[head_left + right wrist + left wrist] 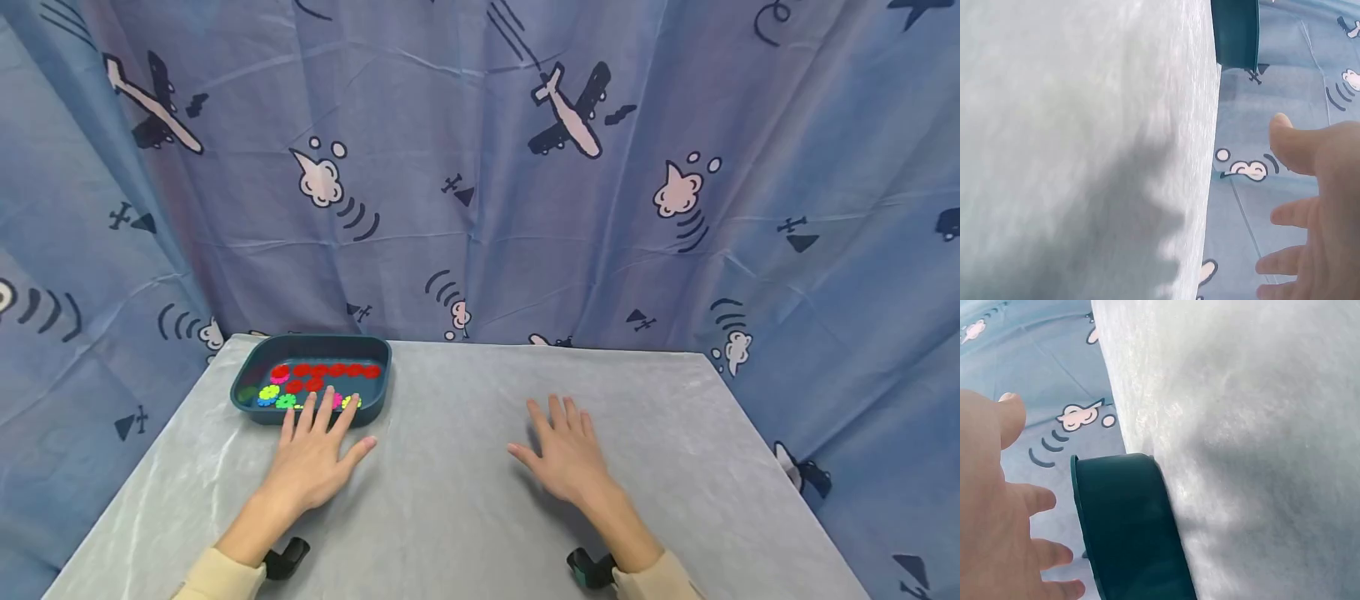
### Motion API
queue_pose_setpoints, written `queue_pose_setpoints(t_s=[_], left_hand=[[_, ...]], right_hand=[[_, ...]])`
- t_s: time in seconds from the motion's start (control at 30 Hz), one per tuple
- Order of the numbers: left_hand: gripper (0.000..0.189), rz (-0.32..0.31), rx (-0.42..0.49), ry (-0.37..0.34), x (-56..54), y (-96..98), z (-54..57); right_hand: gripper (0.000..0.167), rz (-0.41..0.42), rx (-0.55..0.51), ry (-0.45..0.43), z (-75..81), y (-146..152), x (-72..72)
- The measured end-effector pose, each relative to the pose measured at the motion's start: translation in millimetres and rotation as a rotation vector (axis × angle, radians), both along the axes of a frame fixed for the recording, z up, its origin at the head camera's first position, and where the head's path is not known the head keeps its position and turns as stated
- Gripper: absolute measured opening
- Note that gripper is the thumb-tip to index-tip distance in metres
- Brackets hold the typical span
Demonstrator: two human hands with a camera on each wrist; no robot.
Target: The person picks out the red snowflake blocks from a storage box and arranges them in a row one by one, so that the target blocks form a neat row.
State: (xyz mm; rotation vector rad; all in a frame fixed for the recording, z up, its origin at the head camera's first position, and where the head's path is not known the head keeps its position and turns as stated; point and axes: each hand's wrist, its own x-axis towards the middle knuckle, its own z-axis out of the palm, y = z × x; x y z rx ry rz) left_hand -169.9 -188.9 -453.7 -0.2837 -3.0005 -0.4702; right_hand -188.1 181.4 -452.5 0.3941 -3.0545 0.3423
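A dark teal tray point(311, 343) stands at the back left of the table. Inside it lie several small flower-shaped pieces: red pieces point(337, 369) mostly in a row, plus yellow, green, pink and blue ones nearer the front. My left hand point(311, 467) hovers with fingers spread, its fingertips overlapping the tray's front rim in the head view. In the left wrist view the tray's side wall point(1125, 525) shows beyond the fingers. Over the table to the right, my right hand point(566, 454) is held with fingers straight and spread, nothing in it, its shadow beneath.
A pale grey cloth covers the table point(450, 500). Behind it and at both sides hangs a blue curtain point(480, 208) printed with planes and clouds. Black straps with small cameras point(287, 558) sit at both wrists, below cream sleeves point(221, 575).
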Motion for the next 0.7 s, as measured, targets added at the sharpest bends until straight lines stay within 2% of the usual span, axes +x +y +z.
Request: queue_pose_setpoints(t_s=[0.23, 0.43, 0.7], left_hand=[[0.079, 0.014, 0.013, 0.019, -0.5, -8.5, -1.7], [0.081, 0.044, 0.008, -0.006, -3.6, -21.8, -1.5], [0.080, 0.064, -0.011, 0.016, -7.3, -38.6, -1.0]], right_hand=[[0.078, -0.003, -0.003, -0.036, -0.5, -14.9, -7.0], [0.077, 0.004, -0.013, -0.033, -1.9, -27.7, -12.9], [0.076, 0.033, -0.004, -0.023, -4.0, -47.6, -19.0]])
